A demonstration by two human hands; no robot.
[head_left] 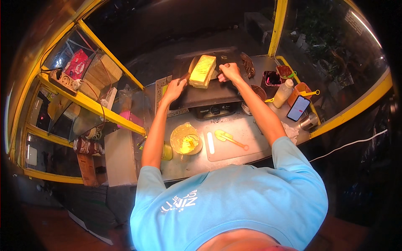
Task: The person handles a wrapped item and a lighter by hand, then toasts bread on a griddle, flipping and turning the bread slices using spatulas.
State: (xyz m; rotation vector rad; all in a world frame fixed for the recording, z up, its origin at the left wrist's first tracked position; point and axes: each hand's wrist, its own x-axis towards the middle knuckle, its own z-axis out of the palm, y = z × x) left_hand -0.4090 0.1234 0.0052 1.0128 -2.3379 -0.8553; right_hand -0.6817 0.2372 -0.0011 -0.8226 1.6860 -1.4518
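Observation:
A thick block of toasted bread (202, 72), yellow and grill-marked on top, stands on the dark flat griddle (201, 98). At its left side my left hand (173, 90) is closed around the dark handle of what looks like a spatula, whose blade edge shows against the bread. My right hand (229, 72) is closed on another dark-handled spatula at the bread's right side; most of that tool is hidden by my fingers and the bread. Closer to me, a yellow spatula with an orange handle (232, 139) lies on a pale cutting board (213, 152).
A tub of yellow spread (186, 139) stands left of the board. To the right are a squeeze bottle (283, 93), a propped phone (299, 108), an orange container (300, 90) and a metal cup (309, 121). Yellow frame posts (278, 27) surround the counter; bread loaves (102, 74) sit on the left shelf.

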